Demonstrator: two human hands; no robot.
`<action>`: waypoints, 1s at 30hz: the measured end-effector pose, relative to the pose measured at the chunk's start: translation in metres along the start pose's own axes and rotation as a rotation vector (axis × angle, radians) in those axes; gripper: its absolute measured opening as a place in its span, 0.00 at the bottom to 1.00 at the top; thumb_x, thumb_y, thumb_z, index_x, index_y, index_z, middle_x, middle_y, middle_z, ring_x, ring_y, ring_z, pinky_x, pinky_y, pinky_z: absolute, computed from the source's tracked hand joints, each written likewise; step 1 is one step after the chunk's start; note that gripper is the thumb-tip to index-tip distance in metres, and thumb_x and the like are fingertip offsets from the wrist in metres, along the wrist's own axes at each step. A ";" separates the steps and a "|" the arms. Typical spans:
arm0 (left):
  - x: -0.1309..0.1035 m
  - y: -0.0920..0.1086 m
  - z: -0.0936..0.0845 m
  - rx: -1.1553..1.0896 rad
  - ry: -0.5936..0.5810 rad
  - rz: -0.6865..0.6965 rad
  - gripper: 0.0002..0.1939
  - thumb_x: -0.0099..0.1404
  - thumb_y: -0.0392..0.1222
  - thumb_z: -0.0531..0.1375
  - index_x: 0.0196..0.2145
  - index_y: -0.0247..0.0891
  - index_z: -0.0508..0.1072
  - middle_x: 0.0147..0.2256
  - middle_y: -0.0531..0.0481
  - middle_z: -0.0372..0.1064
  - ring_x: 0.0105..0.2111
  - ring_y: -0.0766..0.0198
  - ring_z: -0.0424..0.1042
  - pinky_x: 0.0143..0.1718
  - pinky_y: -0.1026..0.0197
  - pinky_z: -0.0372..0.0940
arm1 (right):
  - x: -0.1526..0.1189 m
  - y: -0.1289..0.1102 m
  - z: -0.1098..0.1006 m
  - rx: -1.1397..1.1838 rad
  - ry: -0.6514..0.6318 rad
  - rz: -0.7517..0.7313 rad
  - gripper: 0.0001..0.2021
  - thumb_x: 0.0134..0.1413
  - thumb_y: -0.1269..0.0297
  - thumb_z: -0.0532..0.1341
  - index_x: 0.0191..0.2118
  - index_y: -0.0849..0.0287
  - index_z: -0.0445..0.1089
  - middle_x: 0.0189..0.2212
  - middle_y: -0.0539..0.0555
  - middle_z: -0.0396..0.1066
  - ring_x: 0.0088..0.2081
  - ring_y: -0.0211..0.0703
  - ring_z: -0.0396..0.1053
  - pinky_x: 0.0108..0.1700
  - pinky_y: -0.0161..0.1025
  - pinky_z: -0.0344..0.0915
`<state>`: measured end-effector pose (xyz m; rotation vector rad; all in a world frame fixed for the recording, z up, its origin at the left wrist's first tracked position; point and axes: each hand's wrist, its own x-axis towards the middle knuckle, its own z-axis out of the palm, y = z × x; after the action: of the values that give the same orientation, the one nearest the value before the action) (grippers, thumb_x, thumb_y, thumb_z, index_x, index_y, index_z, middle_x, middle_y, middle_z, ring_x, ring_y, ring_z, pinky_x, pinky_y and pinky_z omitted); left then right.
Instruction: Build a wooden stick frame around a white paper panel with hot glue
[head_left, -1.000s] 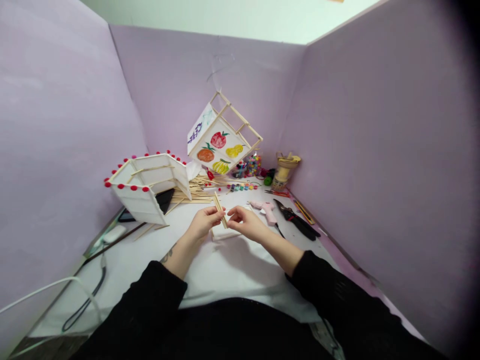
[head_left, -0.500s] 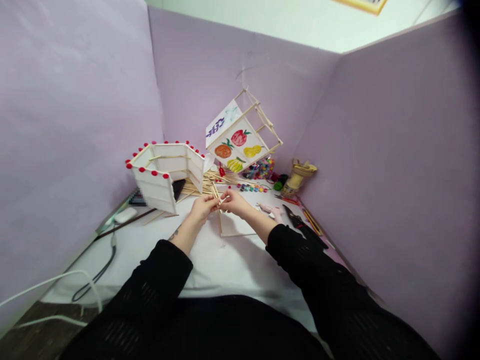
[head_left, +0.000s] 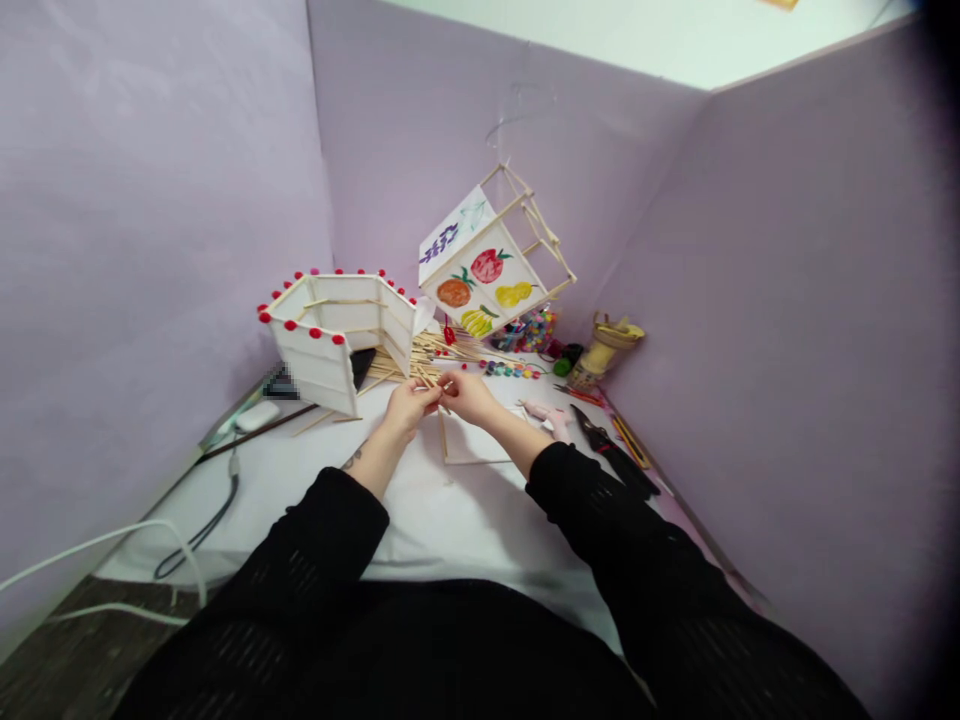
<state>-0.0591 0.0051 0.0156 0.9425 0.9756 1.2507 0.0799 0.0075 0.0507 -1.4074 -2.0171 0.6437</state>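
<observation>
My left hand is closed on thin wooden sticks over the middle of the table. Close beside it, fingertips nearly meeting, my right hand pinches the same small sticks; my fingers hide their lower ends. Beneath both hands a flat frame of sticks lies on the white cloth, partly covered by my right forearm. Behind them is a loose pile of wooden sticks. A row of small paint pots sits just beyond my right hand.
A white folding panel with red pompoms stands at left. A fruit-painted lantern hangs behind. At right lie a pink glue gun, black pruning shears and pencils. A grey strap and white cable are at left.
The view has shifted slightly. The sticks between my hands stand less upright than before, and both hands stay close together over the frame.
</observation>
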 end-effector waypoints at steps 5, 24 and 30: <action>0.005 -0.003 -0.009 0.180 -0.008 0.063 0.23 0.45 0.45 0.70 0.39 0.32 0.75 0.26 0.50 0.73 0.27 0.65 0.71 0.31 0.63 0.65 | -0.018 0.000 -0.015 0.220 0.019 0.254 0.09 0.41 0.74 0.63 0.32 0.59 0.67 0.22 0.48 0.71 0.24 0.37 0.67 0.28 0.32 0.60; -0.012 -0.009 0.002 1.412 -0.452 0.576 0.16 0.60 0.43 0.57 0.44 0.43 0.79 0.48 0.48 0.72 0.49 0.53 0.65 0.54 0.52 0.59 | -0.067 0.021 -0.005 0.233 0.071 0.507 0.03 0.46 0.71 0.58 0.25 0.60 0.65 0.14 0.45 0.63 0.16 0.32 0.61 0.21 0.28 0.56; -0.007 -0.011 0.000 1.438 -0.495 0.524 0.15 0.58 0.41 0.57 0.42 0.43 0.79 0.47 0.47 0.73 0.48 0.53 0.67 0.52 0.55 0.60 | -0.066 0.031 0.005 0.142 0.036 0.487 0.02 0.47 0.70 0.58 0.27 0.61 0.68 0.14 0.47 0.66 0.17 0.33 0.63 0.22 0.28 0.57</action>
<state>-0.0559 -0.0031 0.0052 2.5957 1.1983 0.4510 0.1140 -0.0447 0.0134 -1.8201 -1.5672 0.9377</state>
